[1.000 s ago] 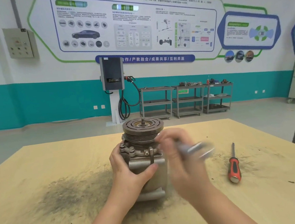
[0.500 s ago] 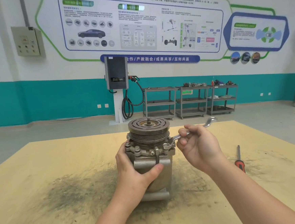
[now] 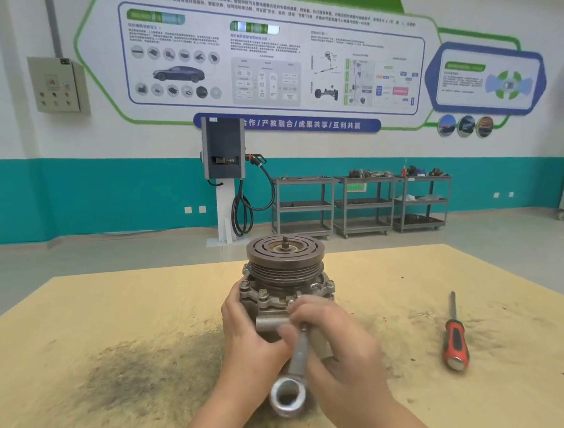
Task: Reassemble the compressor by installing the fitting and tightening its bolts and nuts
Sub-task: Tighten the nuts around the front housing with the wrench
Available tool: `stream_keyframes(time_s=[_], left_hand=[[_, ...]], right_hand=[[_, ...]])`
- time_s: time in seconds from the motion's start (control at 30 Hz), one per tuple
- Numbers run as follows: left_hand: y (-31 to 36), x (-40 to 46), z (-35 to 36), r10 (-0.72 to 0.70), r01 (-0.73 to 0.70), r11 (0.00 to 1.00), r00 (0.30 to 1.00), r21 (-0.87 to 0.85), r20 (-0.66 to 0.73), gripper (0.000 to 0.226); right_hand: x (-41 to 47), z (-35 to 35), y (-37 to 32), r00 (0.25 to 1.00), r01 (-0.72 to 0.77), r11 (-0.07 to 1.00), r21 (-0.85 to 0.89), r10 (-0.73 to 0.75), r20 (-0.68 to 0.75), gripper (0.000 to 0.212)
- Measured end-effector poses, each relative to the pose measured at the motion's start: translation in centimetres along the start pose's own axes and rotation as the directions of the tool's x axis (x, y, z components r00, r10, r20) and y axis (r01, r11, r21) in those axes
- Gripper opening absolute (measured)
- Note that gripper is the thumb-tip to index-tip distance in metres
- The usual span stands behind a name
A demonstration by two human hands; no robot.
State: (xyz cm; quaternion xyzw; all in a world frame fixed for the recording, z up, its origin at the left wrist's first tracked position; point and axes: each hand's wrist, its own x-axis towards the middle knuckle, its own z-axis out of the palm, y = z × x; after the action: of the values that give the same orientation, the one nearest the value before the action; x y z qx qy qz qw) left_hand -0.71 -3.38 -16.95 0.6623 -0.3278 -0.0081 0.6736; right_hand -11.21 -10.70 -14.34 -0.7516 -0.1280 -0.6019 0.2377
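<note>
While the ring end of the combination wrench (image 3: 298, 364) points back toward the person, over the near part of the wooden table (image 3: 113, 311), its working end is hidden under the fingers of the right hand (image 3: 338, 341), which curl round the shank close to the compressor (image 3: 286, 287); whether the jaw sits on a bolt head cannot be seen. The step in hand looks like tightening one of the flange bolts (image 3: 262, 294) on the near face, so the head should be fully seated before any pull, and the stroke kept level so the wrench does not ride off the flats. The left hand (image 3: 249, 331) grips the housing on its left side, thumb across the front; it should press down firmly, since the compressor stands upright on its end around the middle of the table and would likely tip or twist under torque. Short strokes, moving round the bolts in turn, should seat the flange evenly. An orange-handled screwdriver (image 3: 454, 338) lies well apart toward the right edge, over grey grime.
</note>
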Motion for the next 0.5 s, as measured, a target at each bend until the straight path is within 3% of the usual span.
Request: stream_keyframes(time_s=[0.1, 0.17, 0.23, 0.3, 0.4, 0.5], left_hand=[[-0.3, 0.1, 0.0, 0.023, -0.022, 0.998, 0.999, 0.051, -0.025, 0.099], [-0.5, 0.0, -0.2, 0.036, -0.034, 0.996, 0.999, 0.078, -0.027, 0.099], [-0.4, -0.1, -0.2, 0.031, -0.029, 0.996, 0.999, 0.081, -0.020, 0.097], [-0.1, -0.1, -0.1, 0.032, -0.031, 0.996, 0.999, 0.085, -0.010, 0.095], [0.2, -0.2, -0.1, 0.051, -0.050, 0.995, 0.999, 0.085, -0.015, 0.092], [0.2, -0.3, -0.1, 0.066, -0.064, 0.994, 0.998, 0.088, -0.017, 0.091]], right_hand=[[2.1, -0.8, -0.6, 1.000, -0.024, 0.991, 0.135, 0.026, -0.014, 0.010], [3.3, -1.6, -0.7, 0.958, -0.203, 0.917, 0.345, 0.258, -0.122, 0.013], [4.0, -2.5, 0.1, 0.824, -0.375, 0.729, 0.572, 0.545, -0.155, 0.019], [4.4, -3.2, 1.6, 0.663, -0.478, 0.503, 0.720, 0.744, -0.081, 0.020], [4.7, -3.6, 3.7, 0.486, -0.540, 0.218, 0.813, 0.869, 0.090, 0.017], [5.6, -3.7, 5.2, 0.411, -0.594, 0.047, 0.803, 0.876, 0.252, 0.016]])
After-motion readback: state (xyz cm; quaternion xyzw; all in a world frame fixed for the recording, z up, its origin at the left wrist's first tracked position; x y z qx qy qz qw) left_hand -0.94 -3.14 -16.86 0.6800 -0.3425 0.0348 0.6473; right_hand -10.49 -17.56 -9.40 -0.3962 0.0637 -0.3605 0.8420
